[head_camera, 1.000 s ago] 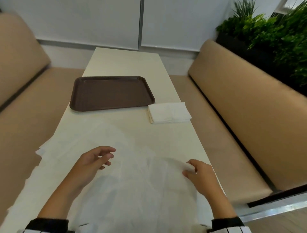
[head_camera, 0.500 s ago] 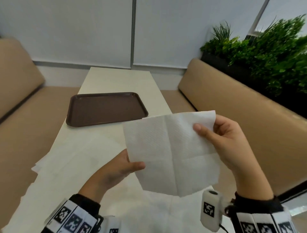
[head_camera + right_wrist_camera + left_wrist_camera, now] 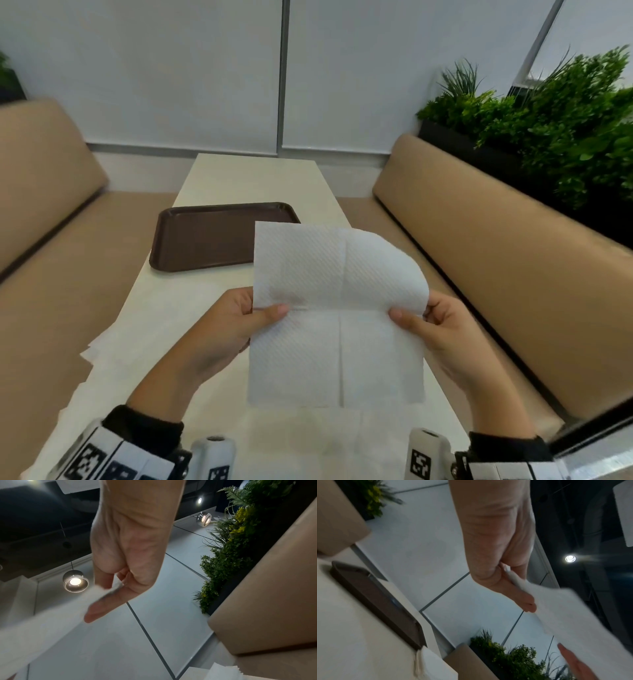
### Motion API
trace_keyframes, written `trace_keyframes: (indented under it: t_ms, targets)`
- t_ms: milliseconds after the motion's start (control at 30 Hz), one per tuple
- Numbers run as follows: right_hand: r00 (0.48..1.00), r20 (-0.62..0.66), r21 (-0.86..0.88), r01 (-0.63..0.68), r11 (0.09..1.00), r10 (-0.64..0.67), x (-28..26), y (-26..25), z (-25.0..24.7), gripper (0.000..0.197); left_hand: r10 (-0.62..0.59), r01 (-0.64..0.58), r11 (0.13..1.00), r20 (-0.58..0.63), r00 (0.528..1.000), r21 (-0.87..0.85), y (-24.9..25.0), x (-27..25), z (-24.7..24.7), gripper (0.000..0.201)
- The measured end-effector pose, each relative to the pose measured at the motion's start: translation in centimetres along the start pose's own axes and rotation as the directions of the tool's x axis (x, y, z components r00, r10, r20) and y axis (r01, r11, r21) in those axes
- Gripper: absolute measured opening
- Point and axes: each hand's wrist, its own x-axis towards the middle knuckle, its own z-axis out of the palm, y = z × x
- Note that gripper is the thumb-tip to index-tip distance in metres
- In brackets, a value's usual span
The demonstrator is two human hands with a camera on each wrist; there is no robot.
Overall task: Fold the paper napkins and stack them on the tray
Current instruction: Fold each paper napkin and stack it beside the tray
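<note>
We had both hands, left [image 3: 236, 325] and right [image 3: 442, 329], pinching the napkin [image 3: 337, 315] mid-fold; next we'd probably need edges matched, then creased.

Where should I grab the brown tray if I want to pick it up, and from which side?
Probably by the raised rim of the brown tray at its two short ends, one hand from each side. It lies flat on the table, wider than deep, so end grips should keep it level. Both hands are busy now, pinching the white paper napkin.
</note>
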Motion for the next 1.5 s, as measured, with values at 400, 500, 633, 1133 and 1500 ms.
trace_keyframes:
  t_ms: [400, 500, 633, 1133, 1500]
  targets:
    - [0.990, 0.125, -0.017, 0.070, 0.997, -0.068, -0.2, 0.4, -0.6, 0.045, 0.073, -0.069, 0.985, -0.025, 0.997, 0.155, 0.9, -0.8, -1.6, 0.010]
    - [0.987, 0.144, -0.046, 0.075, 0.996, -0.067, -0.2, 0.4, -0.8, 0.051, 0.033, -0.019, 0.987, -0.083, 0.996, 0.158, 1.1, -0.9, -1.8, 0.038]
    - [0.974, 0.211, -0.071, 0.098, 0.993, -0.081, -0.3, 0.5, -1.0, 0.053, 0.089, -0.083, 0.992, -0.068, 0.994, 0.096, 1.9, -0.9, -1.5, 0.024]
    - [0.852, 0.521, -0.528, 0.278, 0.802, 0.048, 2.9, -1.3, 3.2, 0.042, 0.039, -0.293, 0.487, 0.314, 0.949, 0.823, 7.0, 1.6, 2.3, 0.025]
    - [0.957, 0.201, -0.370, -0.123, 0.921, 0.208, 6.5, 4.8, -4.1, 0.010, 0.013, -0.032, 0.779, 0.035, 0.999, 0.627, 4.5, 6.8, -1.9, 0.031]
